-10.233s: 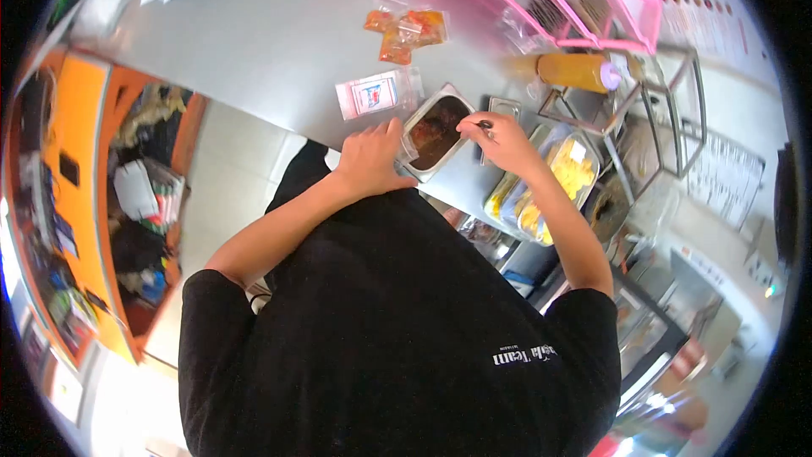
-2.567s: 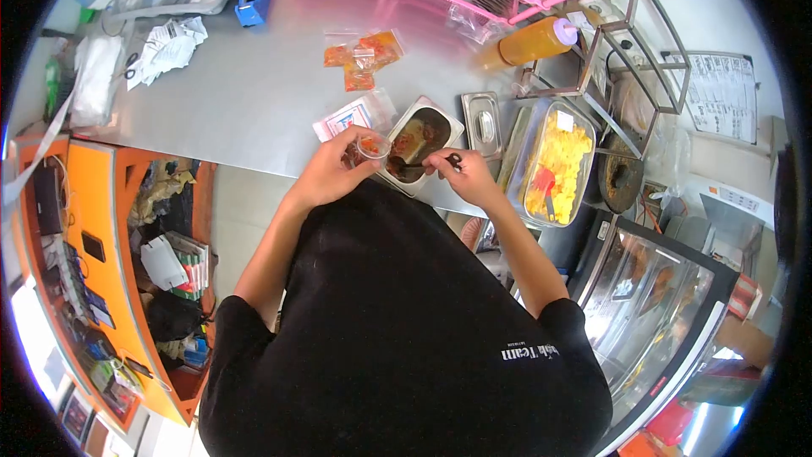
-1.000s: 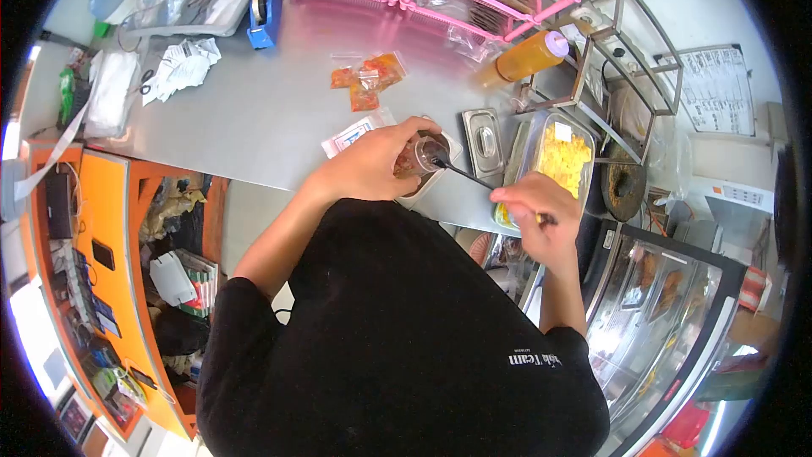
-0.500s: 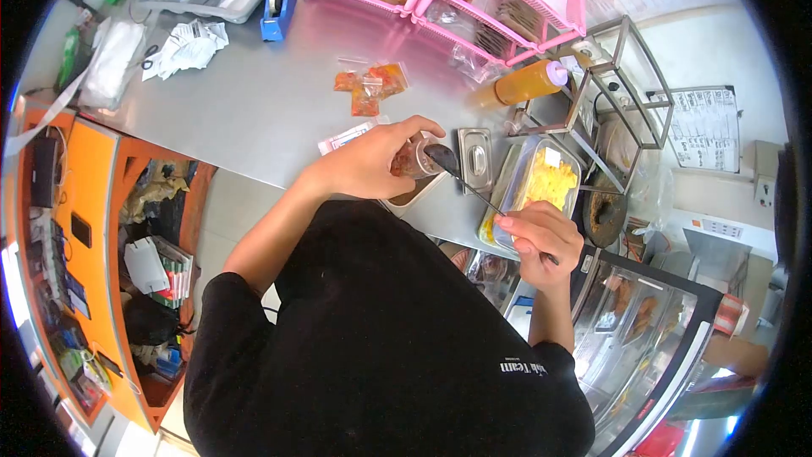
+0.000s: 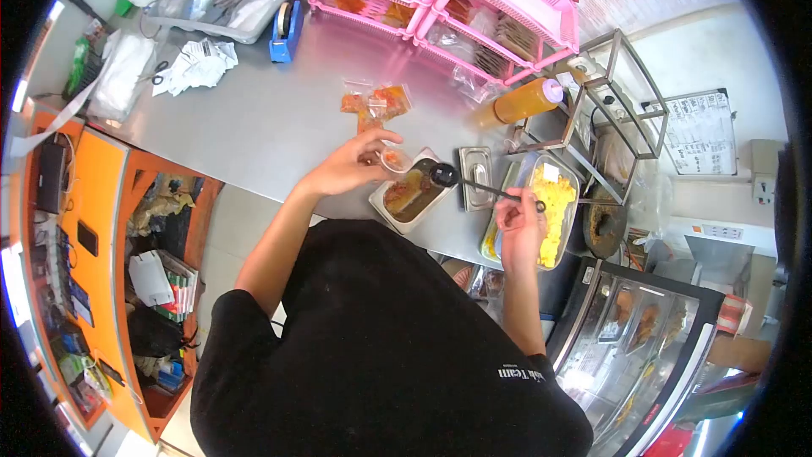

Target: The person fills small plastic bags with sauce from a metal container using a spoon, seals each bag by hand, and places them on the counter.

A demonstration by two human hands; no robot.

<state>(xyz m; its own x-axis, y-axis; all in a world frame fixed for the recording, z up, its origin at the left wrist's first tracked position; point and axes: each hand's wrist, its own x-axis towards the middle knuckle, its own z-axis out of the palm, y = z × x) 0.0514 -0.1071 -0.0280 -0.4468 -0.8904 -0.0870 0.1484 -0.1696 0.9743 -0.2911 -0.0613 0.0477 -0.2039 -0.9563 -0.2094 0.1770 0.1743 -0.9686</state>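
My left hand [image 5: 359,162] is closed around a small clear cup [image 5: 394,159] with orange-red bits in it, beside the upper left edge of a metal container. Inside that metal container [image 5: 404,222] lies a brownish liquid with reddish pieces. Between the thumb and fingers of my right hand [image 5: 519,224] is the handle of a black ladle [image 5: 444,174], whose bowl hangs over the container's right side. A metal lid [image 5: 476,178] lies just right of the container. Small bags of orange food [image 5: 391,100] rest on the counter beyond my left hand.
On the steel counter [image 5: 254,131], a plastic box of yellow food [image 5: 554,207] stands at right, near a yellow bottle [image 5: 526,101] and a metal rack [image 5: 626,110]. Pink shelves [image 5: 423,21], a blue tape dispenser [image 5: 286,34] and a grey tray [image 5: 224,21] line the back.
My left hand has turned the cup and shifted slightly left, uncovering the container. My right hand has drawn the ladle away from the cup, its bowl now over the container.
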